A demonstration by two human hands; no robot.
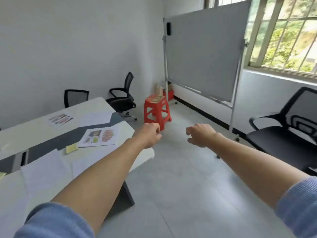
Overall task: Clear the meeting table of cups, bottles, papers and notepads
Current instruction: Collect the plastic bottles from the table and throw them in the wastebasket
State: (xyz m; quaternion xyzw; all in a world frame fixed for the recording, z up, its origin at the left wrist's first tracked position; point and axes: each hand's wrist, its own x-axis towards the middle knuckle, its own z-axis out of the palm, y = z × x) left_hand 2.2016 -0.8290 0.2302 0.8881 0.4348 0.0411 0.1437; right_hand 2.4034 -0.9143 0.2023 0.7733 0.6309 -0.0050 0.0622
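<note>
The white and grey meeting table (20,134) fills the left of the view. On it lie a colour-printed sheet (100,137), a second printed sheet (60,119) farther back, a plain white sheet (96,117), a yellow sticky-note pad (71,148) and white papers (46,170) near me. My left hand (150,134) hangs past the table's right edge, fingers curled into a fist, holding nothing. My right hand (200,134) is stretched out over the floor, fingers loosely curled and empty.
A red plastic stool (157,112) stands on the floor just beyond my hands. Black office chairs sit at the far end of the table (123,98) and at the right (283,134). A wheeled whiteboard (204,54) stands under the window.
</note>
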